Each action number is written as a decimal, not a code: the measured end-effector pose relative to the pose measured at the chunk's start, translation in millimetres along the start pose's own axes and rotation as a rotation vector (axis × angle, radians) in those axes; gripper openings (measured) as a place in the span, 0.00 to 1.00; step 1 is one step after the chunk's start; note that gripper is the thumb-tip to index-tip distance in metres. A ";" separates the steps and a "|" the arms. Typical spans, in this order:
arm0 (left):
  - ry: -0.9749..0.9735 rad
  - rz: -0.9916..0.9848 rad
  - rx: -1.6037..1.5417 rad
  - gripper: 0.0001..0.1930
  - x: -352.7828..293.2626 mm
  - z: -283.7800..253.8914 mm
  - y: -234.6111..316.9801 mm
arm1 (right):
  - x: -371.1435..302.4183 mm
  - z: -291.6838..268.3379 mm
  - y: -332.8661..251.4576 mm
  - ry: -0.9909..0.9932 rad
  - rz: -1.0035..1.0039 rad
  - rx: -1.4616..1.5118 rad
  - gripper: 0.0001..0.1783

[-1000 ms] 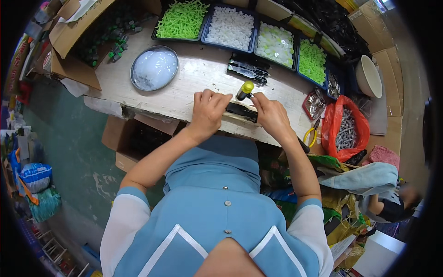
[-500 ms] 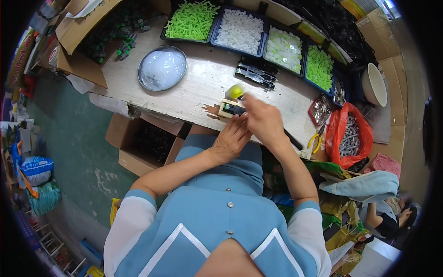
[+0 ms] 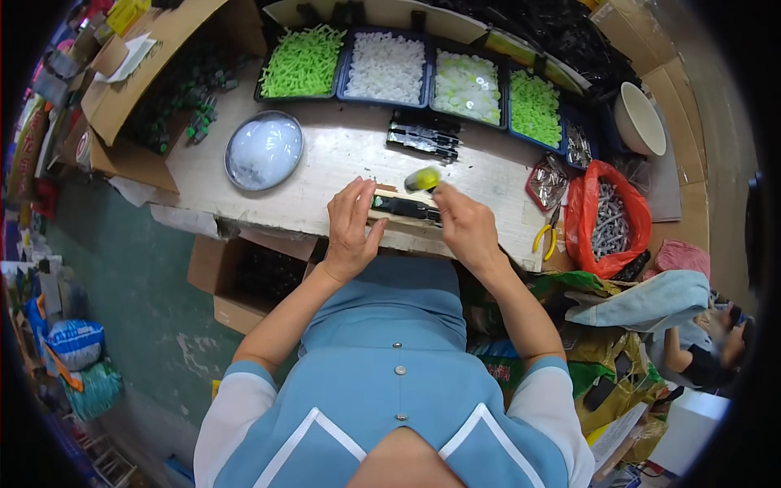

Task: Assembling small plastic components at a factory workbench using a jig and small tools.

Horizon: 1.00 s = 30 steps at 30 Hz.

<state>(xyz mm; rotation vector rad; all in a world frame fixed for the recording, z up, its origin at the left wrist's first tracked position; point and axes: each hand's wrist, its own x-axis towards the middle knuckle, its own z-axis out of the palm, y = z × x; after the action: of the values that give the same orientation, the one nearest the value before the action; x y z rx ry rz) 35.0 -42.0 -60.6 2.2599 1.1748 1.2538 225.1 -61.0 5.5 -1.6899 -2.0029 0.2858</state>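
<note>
On the near edge of the worktable, a long black part (image 3: 404, 208) lies in a pale wooden holder (image 3: 381, 215). My left hand (image 3: 350, 232) rests at the holder's left end, fingers stretched and thumb apart. Closed around a short handle, my right hand (image 3: 469, 232) holds a small mallet at the holder's right end. The yellow-green mallet head (image 3: 423, 179) is blurred and hangs just behind the black part. Farther back, several similar black parts (image 3: 423, 137) lie side by side.
Trays of green strips (image 3: 303, 61), white pieces (image 3: 386, 67), pale discs (image 3: 466, 85) and green pieces (image 3: 534, 110) line the back. A round metal dish (image 3: 264, 150) sits left. Yellow-handled pliers (image 3: 547, 236) and a red bag (image 3: 592, 244) of grey screw-like pieces stand right.
My left hand has moved left, away from my right hand, to the holder's left end, uncovering more of the black part. The mallet stays in my right hand. The view has shifted slightly.
</note>
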 end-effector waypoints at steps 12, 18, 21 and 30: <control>-0.238 0.392 -0.075 0.23 46.0 11.0 -7.5 | -26.7 -3.0 83.4 0.154 0.244 -0.354 0.09; -0.205 0.372 0.150 0.11 71.8 54.0 -43.8 | -27.5 -1.1 104.0 0.367 0.106 -0.355 0.05; -0.175 0.349 0.171 0.09 86.4 54.7 -40.0 | -2.4 -19.7 100.4 0.422 0.045 -0.324 0.07; -0.073 0.162 0.001 0.09 87.2 14.3 -39.5 | 211.8 -39.3 56.9 0.563 -0.334 -0.432 0.11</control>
<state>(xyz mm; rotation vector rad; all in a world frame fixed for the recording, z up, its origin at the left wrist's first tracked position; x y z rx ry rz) 51.2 51.8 -43.1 2.4209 0.9841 1.2154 271.5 149.3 62.9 -1.4078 -1.9305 -0.7067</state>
